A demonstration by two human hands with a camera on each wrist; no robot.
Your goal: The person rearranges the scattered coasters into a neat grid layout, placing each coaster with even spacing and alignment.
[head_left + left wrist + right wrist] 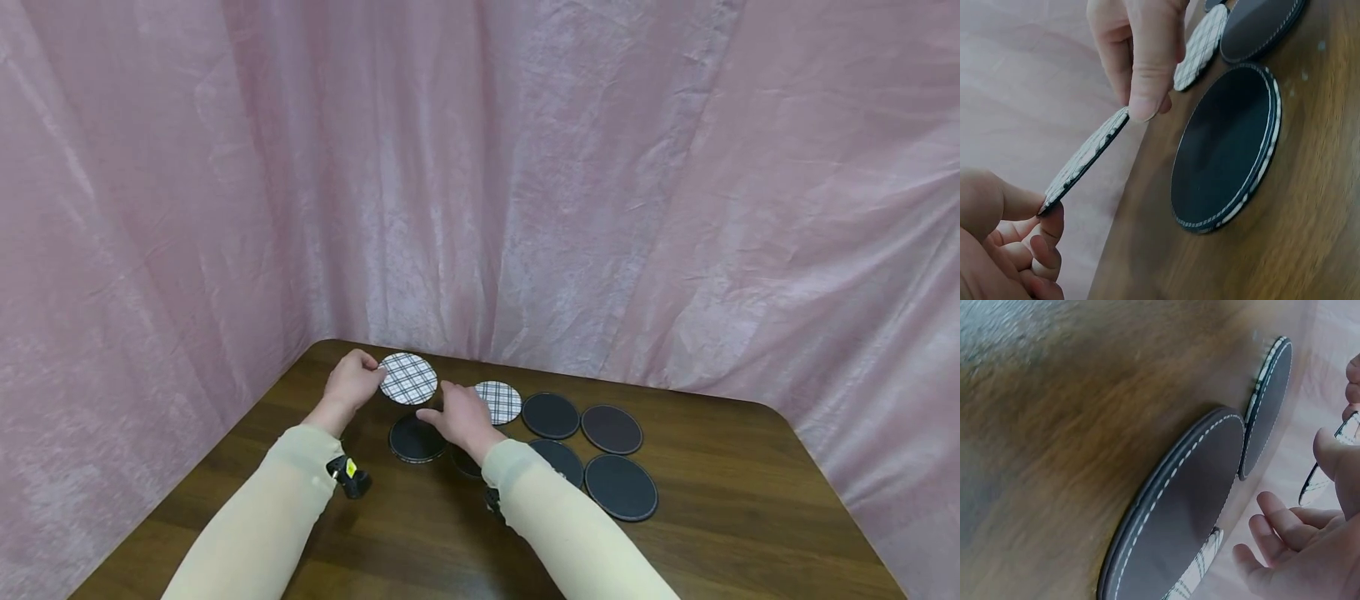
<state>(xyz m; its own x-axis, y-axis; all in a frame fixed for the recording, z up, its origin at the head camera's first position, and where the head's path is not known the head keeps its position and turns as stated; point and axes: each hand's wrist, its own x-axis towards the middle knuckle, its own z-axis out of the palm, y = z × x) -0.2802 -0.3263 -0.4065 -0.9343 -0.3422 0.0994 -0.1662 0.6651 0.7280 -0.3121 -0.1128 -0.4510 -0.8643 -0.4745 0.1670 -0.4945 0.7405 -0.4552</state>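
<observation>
My left hand [352, 381] pinches the edge of a round plaid coaster [408, 379] between thumb and fingers, holding it up off the table. In the left wrist view the thin coaster [1085, 156] is tilted, plaid face up with a dark underside. At its other edge is my right hand [465, 417], thumb and fingers spread apart; whether it touches the coaster is unclear. Below lies a black coaster [417, 439] with pale stitching around the rim. Beyond the right hand a second plaid coaster [498, 402] lies on the table, partly covered by that hand.
Several dark round coasters, such as the far-right one [612, 429] and the near-right one [621, 487], lie in two rows on the brown wooden table [735, 500]. My right forearm partly hides the near row. Pink curtains [570, 208] hang behind the table.
</observation>
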